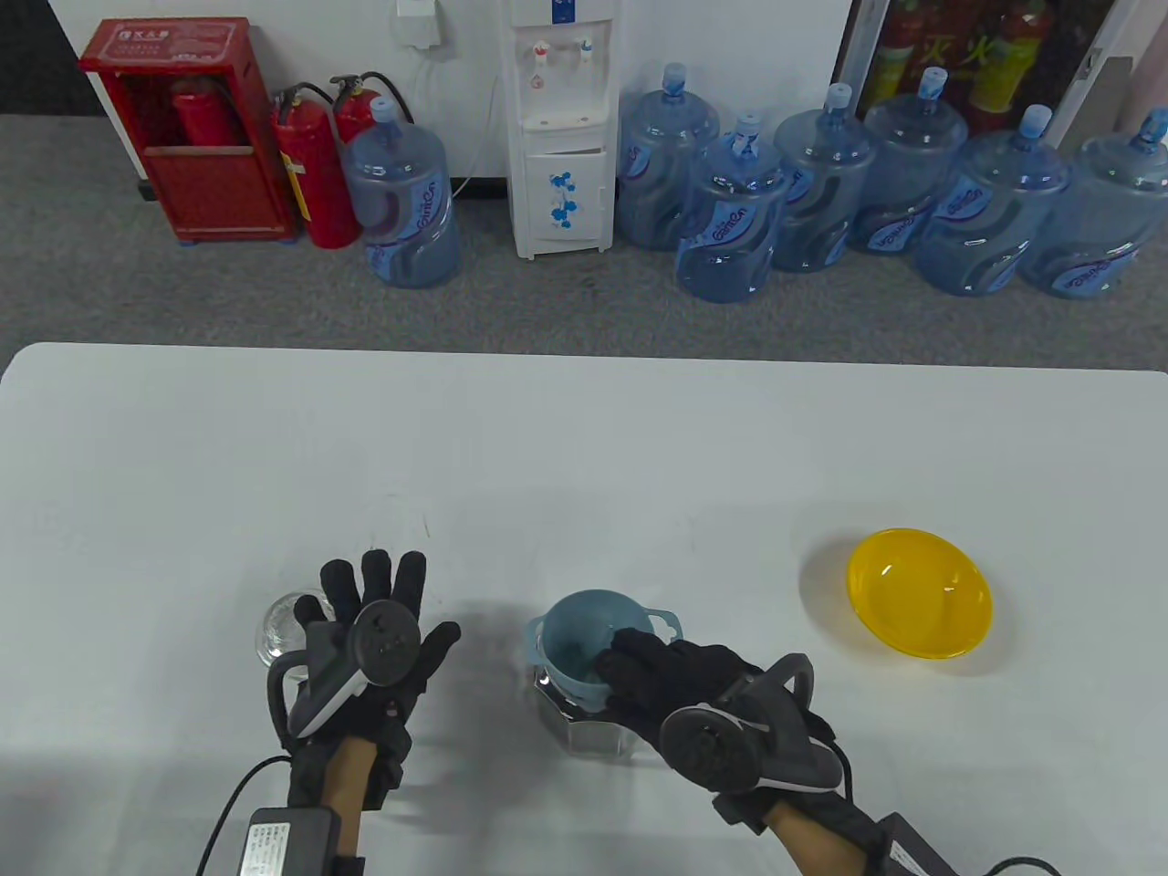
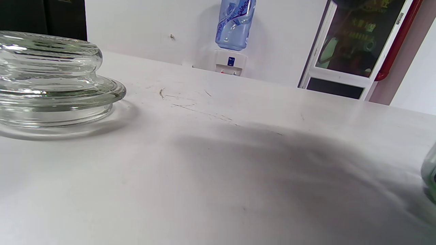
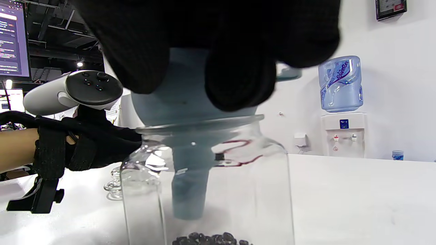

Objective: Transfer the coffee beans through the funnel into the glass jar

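Note:
A blue funnel (image 1: 584, 643) sits in the mouth of a clear glass jar (image 1: 591, 725) near the table's front middle. My right hand (image 1: 671, 680) grips the funnel's near rim. In the right wrist view the funnel's spout (image 3: 189, 183) hangs inside the jar (image 3: 265, 190), and coffee beans (image 3: 211, 239) lie on the jar's bottom. My left hand (image 1: 374, 607) lies flat with fingers spread, left of the jar, holding nothing. The glass jar lid (image 1: 285, 625) rests on the table just left of it, and is large in the left wrist view (image 2: 51, 81).
An empty yellow bowl (image 1: 920, 593) stands on the white table (image 1: 584, 456) to the right. Beyond the table's far edge are water bottles, a dispenser and fire extinguishers on the floor.

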Demonstrator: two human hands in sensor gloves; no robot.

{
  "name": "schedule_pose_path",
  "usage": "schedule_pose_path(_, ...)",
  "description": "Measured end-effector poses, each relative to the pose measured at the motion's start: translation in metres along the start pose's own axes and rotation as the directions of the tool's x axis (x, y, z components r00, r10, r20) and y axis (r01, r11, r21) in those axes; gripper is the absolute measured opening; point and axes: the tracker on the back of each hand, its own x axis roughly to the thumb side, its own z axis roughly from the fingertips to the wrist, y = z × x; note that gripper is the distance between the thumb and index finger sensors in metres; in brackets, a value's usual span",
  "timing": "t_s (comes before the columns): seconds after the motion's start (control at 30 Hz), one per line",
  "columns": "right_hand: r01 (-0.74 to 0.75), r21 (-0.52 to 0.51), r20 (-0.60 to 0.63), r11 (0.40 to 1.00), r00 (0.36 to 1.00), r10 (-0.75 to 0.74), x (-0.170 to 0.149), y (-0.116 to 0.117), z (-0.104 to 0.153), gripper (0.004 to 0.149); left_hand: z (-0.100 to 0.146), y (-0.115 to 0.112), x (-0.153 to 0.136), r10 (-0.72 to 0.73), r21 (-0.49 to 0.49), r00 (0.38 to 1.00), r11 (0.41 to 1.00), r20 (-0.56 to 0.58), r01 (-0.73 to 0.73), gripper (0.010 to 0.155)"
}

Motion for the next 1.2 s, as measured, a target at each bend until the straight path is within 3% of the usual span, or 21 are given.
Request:
schedule_pose_path(0.3,0.112,-0.062,0.001,0.992,0.994,-0.112,-0.011,-0.02,0.009,0.041,0.0,-0.001,0.0,0.002,-0.002,1.0,1.0,-0.001,-0.002,0.077)
schedule_pose_path(0.5,0.257,-0.321,-0.111,0.912,0.945,-0.306,-0.059,-0.063,0.037,0.042,0.0,-0.001,0.0,0.006,-0.006,1.0,1.0,-0.005,-0.006,0.077)
schedule_pose_path(0.63,0.288,-0.468,-0.196,0.836,0.888,-0.415,-0.103,-0.075,0.06,0.042,0.0,-0.002,0.0,0.007,-0.005,1.0,1.0,-0.006,-0.007,0.077)
schedule_pose_path(0.7,0.276,-0.547,-0.258,0.791,0.843,-0.473,-0.133,-0.074,0.076,0.042,0.0,-0.002,0.0,0.005,-0.009,1.0,1.0,-0.007,-0.005,0.077)
schedule_pose_path(0.87,0.165,-0.569,-0.496,0.805,0.713,-0.496,-0.193,-0.059,0.103,0.042,0.0,-0.002,0.0,0.003,-0.013,1.0,1.0,-0.01,-0.004,0.077)
schedule_pose_path(1.07,0.217,-0.58,-0.678,0.785,0.406,-0.613,-0.246,-0.028,0.125,0.044,-0.001,-0.002,-0.001,-0.002,-0.015,1.0,1.0,-0.016,0.002,0.077)
schedule_pose_path(1.2,0.284,-0.582,-0.707,0.762,0.285,-0.647,-0.264,-0.012,0.131,0.044,-0.001,-0.002,-0.001,-0.004,-0.017,1.0,1.0,-0.02,0.004,0.077)
